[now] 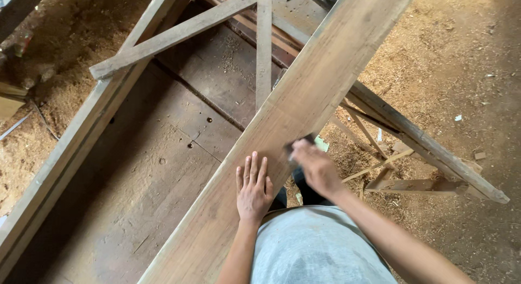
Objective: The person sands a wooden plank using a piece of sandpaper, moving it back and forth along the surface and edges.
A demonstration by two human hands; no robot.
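Observation:
A long wooden plank (304,99) runs diagonally from the lower left to the top right, resting on a wooden frame. My left hand (253,189) lies flat on the plank with its fingers spread. My right hand (316,167) is blurred at the plank's right edge, closed around a small dark object (299,142) that I cannot make out clearly.
A wooden workbench frame (163,42) with crossed slats stands at the left over dark floorboards (163,170). A wooden sawhorse leg (423,148) slants down to the right. Sawdust (445,61) covers the ground on both sides.

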